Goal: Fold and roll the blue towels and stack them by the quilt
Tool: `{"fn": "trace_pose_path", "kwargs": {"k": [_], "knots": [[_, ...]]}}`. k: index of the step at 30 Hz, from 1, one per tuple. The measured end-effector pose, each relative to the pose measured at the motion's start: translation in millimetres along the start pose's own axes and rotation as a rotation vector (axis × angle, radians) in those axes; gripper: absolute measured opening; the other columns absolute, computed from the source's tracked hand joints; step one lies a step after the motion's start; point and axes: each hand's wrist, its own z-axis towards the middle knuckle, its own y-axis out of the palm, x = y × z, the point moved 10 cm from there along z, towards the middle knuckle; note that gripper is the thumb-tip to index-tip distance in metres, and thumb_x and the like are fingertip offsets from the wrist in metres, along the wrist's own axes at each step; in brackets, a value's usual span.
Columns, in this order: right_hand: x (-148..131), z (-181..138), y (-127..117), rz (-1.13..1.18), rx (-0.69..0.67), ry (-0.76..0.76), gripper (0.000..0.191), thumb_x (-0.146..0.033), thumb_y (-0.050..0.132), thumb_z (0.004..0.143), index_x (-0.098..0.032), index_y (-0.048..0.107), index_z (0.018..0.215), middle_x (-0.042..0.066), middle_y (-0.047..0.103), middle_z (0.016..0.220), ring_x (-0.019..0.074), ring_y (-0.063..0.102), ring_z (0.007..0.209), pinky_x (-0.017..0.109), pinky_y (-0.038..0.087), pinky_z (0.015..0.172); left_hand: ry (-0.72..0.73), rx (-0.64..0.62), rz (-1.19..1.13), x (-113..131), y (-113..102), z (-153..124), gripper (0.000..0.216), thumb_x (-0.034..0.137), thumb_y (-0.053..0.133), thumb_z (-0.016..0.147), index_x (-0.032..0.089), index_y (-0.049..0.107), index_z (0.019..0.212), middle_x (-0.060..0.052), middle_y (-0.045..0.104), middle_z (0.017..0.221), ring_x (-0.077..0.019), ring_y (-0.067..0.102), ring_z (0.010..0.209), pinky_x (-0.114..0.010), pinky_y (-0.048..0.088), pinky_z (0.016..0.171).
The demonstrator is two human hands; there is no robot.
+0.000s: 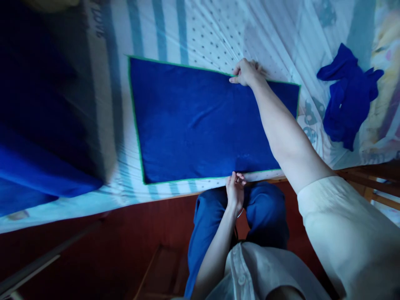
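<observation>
A blue cloth (187,125) with thin green edging lies spread flat as a rectangle on the patterned bedsheet (150,25). My right hand (248,73) reaches across it to the far edge, thumb and forefinger closed on the green border. Its other fingers are curled and partly hidden. My left hand (236,191) is at the near edge, above my knees, with its fingers bent and the thumb tip on the border. A faint crease runs through the cloth's middle, and my right forearm covers part of its right side.
A crumpled blue cloth (350,98) lies to the right on the sheet. Larger blue fabric (40,158) is heaped at the left. The bed's wooden edge (181,196) runs in front of my knees (265,208), above a dark red floor (125,241). Wooden slats (375,183) stand at the right.
</observation>
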Motion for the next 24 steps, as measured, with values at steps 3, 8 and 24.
{"fn": "trace_pose_path", "kwargs": {"k": [3,8,24], "knots": [[-7.7,-18.6,-5.6,0.017,0.076,0.001,0.03,-0.042,0.077,0.087,-0.016,0.067,0.1,0.01,0.064,0.13,0.038,0.035,0.148,0.068,0.019,0.121,0.021,-0.002,-0.005,0.1,-2.0,1.7,0.038,0.047,0.083,0.076,0.018,0.059,0.08,-0.002,0.071,0.082,-0.0091,0.066,0.07,-0.019,0.048,0.062],[-21.9,-69.8,-33.5,0.052,0.229,-0.013,0.034,-0.036,0.044,0.105,-0.015,0.07,0.105,0.016,0.067,0.129,0.0309,0.044,0.142,0.06,0.028,0.12,0.051,-0.054,0.057,8.2,-5.7,0.5,0.046,0.05,0.088,0.068,0.015,0.063,0.082,-0.009,0.077,0.089,-0.0156,0.072,0.075,-0.025,0.055,0.067],[-23.5,-311.6,-273.3,0.674,0.573,-0.216,0.015,-0.027,0.066,0.083,-0.016,0.075,0.089,0.01,0.08,0.101,0.0238,0.075,0.099,0.035,0.058,0.092,0.771,-0.111,0.535,201.2,-4.1,-140.5,0.061,0.073,0.08,0.057,0.019,0.052,0.062,0.005,0.048,0.056,-0.0116,0.05,0.061,-0.024,0.041,0.057]]}}
